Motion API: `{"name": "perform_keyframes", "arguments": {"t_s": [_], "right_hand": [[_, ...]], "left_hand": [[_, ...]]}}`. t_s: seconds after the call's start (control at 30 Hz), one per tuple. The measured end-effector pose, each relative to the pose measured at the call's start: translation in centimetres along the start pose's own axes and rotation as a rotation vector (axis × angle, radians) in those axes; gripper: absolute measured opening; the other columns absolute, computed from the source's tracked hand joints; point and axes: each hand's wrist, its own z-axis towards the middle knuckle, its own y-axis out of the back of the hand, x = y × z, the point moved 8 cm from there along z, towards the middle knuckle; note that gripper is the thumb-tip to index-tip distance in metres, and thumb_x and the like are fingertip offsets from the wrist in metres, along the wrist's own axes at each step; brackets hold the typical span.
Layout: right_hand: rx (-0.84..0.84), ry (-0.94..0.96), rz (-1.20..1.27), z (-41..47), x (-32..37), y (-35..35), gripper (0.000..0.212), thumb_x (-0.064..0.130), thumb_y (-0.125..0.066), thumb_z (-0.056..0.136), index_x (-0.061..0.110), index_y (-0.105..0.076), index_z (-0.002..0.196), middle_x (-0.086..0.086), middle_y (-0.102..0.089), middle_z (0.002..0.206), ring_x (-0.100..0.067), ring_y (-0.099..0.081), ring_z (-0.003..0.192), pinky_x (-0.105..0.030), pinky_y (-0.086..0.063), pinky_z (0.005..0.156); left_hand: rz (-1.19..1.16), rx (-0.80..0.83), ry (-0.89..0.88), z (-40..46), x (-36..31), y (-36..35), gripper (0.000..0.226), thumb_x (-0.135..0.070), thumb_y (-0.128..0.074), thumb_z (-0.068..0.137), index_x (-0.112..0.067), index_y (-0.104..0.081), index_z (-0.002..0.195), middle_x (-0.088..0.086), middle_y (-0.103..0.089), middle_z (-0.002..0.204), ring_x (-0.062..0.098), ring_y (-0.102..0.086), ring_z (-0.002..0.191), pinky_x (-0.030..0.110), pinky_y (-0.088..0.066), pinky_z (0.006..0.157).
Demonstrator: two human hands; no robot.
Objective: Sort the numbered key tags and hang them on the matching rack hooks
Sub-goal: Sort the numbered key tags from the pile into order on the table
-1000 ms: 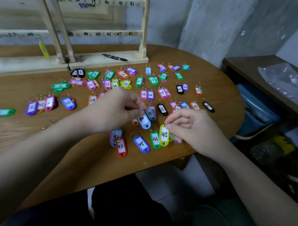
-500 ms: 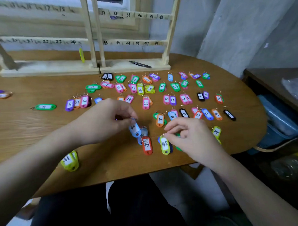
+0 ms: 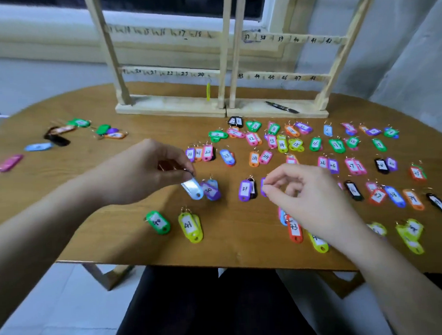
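- nearest the front edge of the wooden table, a green tag marked 40 and a yellow tag marked 41 lie side by side but apart, with bare wood to their left and between them and the edge.
- off to the right along that same front strip, an orange tag marked 43 pokes out from under the right wrist, and a yellow-green tag sits just beside it, close to the edge.
- left hand hovers mid-table, thumb and forefinger pinching the ring of a light blue tag, which dangles tilted just above the wood.
- just right of that dangling tag, a purple tag lies on the table, near it or touching; can't tell which.
- right hand has its fingers curled in, fingertips pinched together at a small purple tag beside the purple tag marked 31.
- beyond the hands, rows of coloured numbered tags spread across the right half, running almost to the right rim.
- the left half is far roomier: only a loose cluster near the far left, including a pink tag close to the left rim.
- at the back, two wooden racks stand side by side, rails marked with numbers; one yellow tag hangs under 24.
- a dark pen lies on the right rack's base.
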Motion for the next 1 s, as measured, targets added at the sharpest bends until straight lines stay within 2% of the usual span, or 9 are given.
{"name": "perform_keyframes", "arguments": {"t_s": [0.23,0.37,0.5,0.6,0.67,0.73,0.83,0.9,1.0], "right_hand": [[0.118,0.068,0.087,2.4,2.7,-6.6,0.015,0.022,-0.073,0.088,0.031,-0.072,0.077,-0.002,-0.069,0.067,-0.010,-0.051,0.048,-0.014,-0.040,0.054],[0.167,0.074,0.117,3.8,3.6,-8.7,0.017,0.024,-0.073,0.089,0.032,-0.071,0.075,-0.001,-0.068,0.068,-0.024,-0.059,0.054,-0.025,-0.045,0.057],[0.178,0.118,0.100,6.5,5.5,-9.9,0.014,0.019,-0.073,0.089,0.025,-0.073,0.076,0.006,-0.070,0.072,-0.023,-0.061,0.057,-0.017,-0.045,0.057],[0.213,0.154,0.142,9.7,7.8,-11.6,0.012,0.017,-0.072,0.089,0.020,-0.073,0.078,0.001,-0.072,0.073,-0.022,-0.061,0.058,-0.027,-0.049,0.058],[0.229,0.177,0.135,12.3,9.4,-13.3,0.010,0.015,-0.072,0.089,0.017,-0.074,0.079,0.002,-0.071,0.071,-0.008,-0.056,0.051,-0.021,-0.046,0.055],[0.254,0.203,0.066,15.0,10.6,-15.8,0.007,0.018,-0.073,0.088,0.017,-0.075,0.081,0.008,-0.068,0.069,0.000,-0.055,0.053,-0.014,-0.041,0.056],[0.315,0.244,-0.054,18.9,11.4,-20.7,0.002,0.023,-0.072,0.089,0.025,-0.074,0.089,0.014,-0.065,0.076,0.001,-0.053,0.066,-0.021,-0.042,0.067],[0.332,0.252,-0.145,20.9,11.4,-23.5,0.016,0.030,-0.071,0.090,0.028,-0.072,0.106,0.011,-0.063,0.089,-0.006,-0.052,0.078,-0.027,-0.045,0.075],[0.327,0.230,-0.234,23.3,11.7,-25.9,0.043,0.042,-0.070,0.091,0.026,-0.062,0.130,0.007,-0.054,0.103,-0.014,-0.052,0.098,-0.038,-0.050,0.089]], "left_hand": [[0.049,-0.006,0.102,-4.0,3.5,1.7,0.008,-0.022,-0.074,0.090,-0.028,-0.077,0.085,-0.017,-0.072,0.074,0.000,-0.060,0.067,0.011,-0.043,0.062],[0.053,-0.006,0.126,-4.8,5.3,1.2,0.007,-0.025,-0.078,0.086,-0.030,-0.075,0.082,-0.020,-0.069,0.075,0.000,-0.060,0.073,0.010,-0.041,0.063],[0.103,-0.098,0.089,-4.7,6.4,1.7,0.006,-0.030,-0.081,0.083,-0.032,-0.076,0.083,-0.016,-0.067,0.086,0.000,-0.059,0.084,0.008,-0.038,0.067],[0.160,-0.249,0.109,-4.6,8.7,4.1,0.009,-0.026,-0.078,0.087,-0.034,-0.073,0.085,-0.015,-0.065,0.087,-0.001,-0.057,0.086,0.009,-0.038,0.069],[0.169,-0.370,0.185,-4.7,11.4,6.3,0.007,-0.025,-0.074,0.089,-0.031,-0.073,0.087,-0.016,-0.063,0.085,-0.002,-0.057,0.085,0.008,-0.040,0.068],[0.161,-0.507,0.292,-4.9,15.0,8.6,0.007,-0.024,-0.070,0.092,-0.029,-0.071,0.087,-0.015,-0.064,0.083,0.002,-0.059,0.080,0.011,-0.039,0.065],[0.206,-0.677,0.379,-4.1,19.3,11.4,0.004,-0.022,-0.069,0.092,-0.025,-0.071,0.089,-0.005,-0.067,0.090,0.013,-0.060,0.082,0.025,-0.040,0.071],[0.278,-0.691,0.344,-2.3,20.5,12.4,0.007,-0.022,-0.066,0.092,-0.021,-0.072,0.096,0.000,-0.066,0.096,0.019,-0.058,0.089,0.033,-0.044,0.080],[0.423,-0.584,0.308,1.0,21.5,12.7,0.042,-0.046,-0.057,0.085,-0.020,-0.069,0.116,0.002,-0.065,0.107,0.031,-0.054,0.101,0.044,-0.041,0.094]]}}
